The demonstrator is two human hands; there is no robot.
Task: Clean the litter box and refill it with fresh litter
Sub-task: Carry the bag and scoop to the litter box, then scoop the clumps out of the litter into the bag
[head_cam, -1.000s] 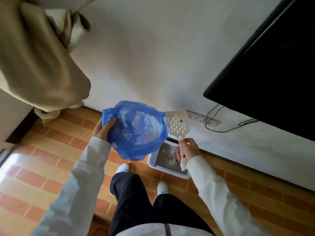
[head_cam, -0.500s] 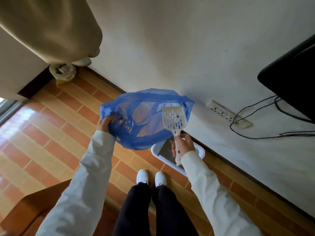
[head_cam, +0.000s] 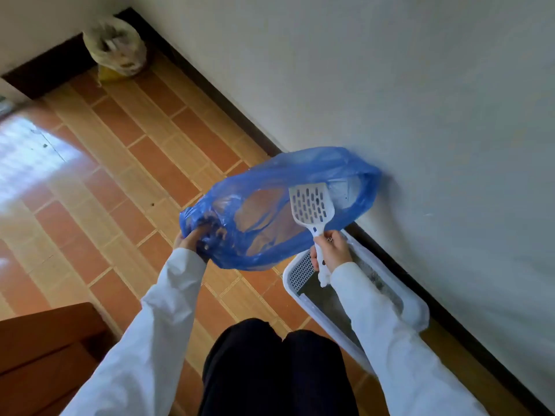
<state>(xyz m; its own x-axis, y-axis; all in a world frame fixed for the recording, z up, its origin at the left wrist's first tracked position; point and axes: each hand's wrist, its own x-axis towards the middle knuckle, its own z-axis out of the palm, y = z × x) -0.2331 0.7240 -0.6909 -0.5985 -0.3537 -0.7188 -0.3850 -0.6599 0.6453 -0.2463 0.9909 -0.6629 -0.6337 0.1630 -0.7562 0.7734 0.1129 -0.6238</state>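
A translucent blue plastic bag (head_cam: 264, 217) hangs in the air above the floor, its mouth spread wide. My left hand (head_cam: 190, 240) grips the bag's left edge. My right hand (head_cam: 330, 250) holds the handle of a white slotted litter scoop (head_cam: 310, 205), whose blade sits over the bag's mouth and looks empty. Below my right arm, a white litter box (head_cam: 416, 309) lies on the floor against the wall, with a mesh grid at its near-left end and grey litter inside. My right arm hides the middle of the box.
Orange-brown tiled floor (head_cam: 126, 163) stretches to the left. A filled pale plastic bag (head_cam: 115, 49) stands in the far corner by the dark baseboard. A wooden piece of furniture (head_cam: 45, 349) is at lower left. The white wall (head_cam: 420, 100) is on the right. My dark-trousered knees (head_cam: 279, 361) are below.
The view has tilted further down and left; the TV, cables and power strip have left the frame. The bag's mouth now faces up more, and my body has lowered toward the box.
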